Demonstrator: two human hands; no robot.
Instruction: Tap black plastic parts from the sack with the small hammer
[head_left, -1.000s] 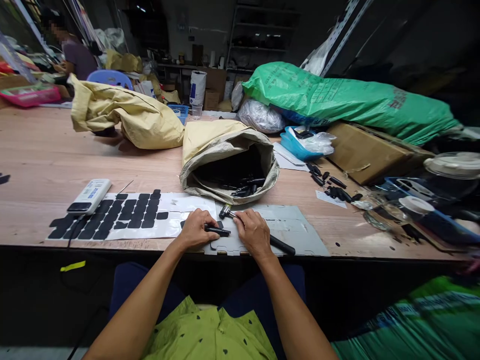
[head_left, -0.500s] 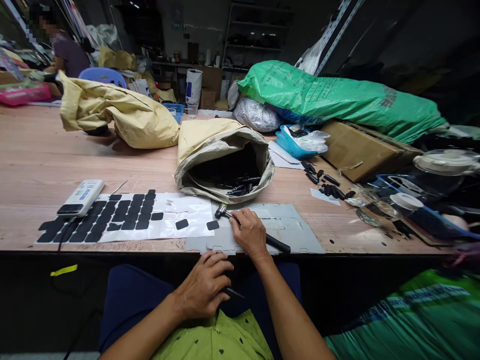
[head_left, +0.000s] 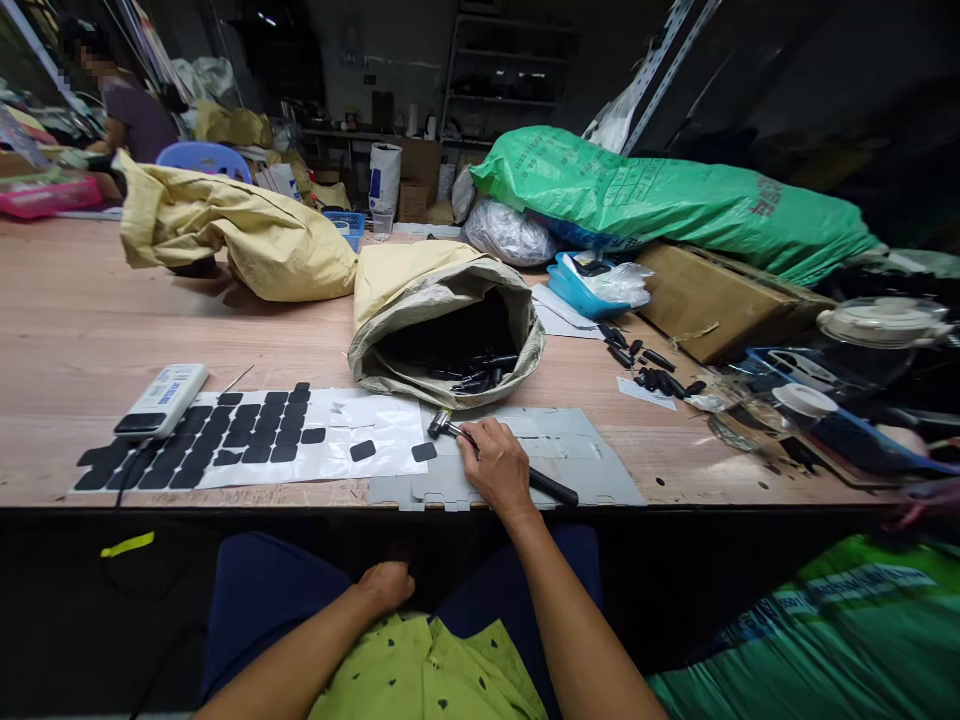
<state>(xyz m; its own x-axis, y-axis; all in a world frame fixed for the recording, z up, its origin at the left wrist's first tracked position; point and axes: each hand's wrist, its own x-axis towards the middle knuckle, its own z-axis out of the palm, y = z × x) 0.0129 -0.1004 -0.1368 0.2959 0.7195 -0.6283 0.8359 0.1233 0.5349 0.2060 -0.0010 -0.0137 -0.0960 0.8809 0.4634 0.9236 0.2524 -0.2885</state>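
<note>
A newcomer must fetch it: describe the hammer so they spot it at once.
On the wooden table, find the open sack. Near it, over a grey board, the right hand holds the hammer. Unlike the flat black patches nearby, it has a long black handle.

Only illegible lettering on the green sack (head_left: 660,192), white device (head_left: 171,390), lower green bag (head_left: 832,650)

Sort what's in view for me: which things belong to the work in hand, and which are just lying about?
Likely in use:
- hammer, in the right hand
- grey board, under it
- black pads on the white sheet
- open sack

Apparently just lying about:
- green sack on the carton
- blue bowl
- blue chair
</note>
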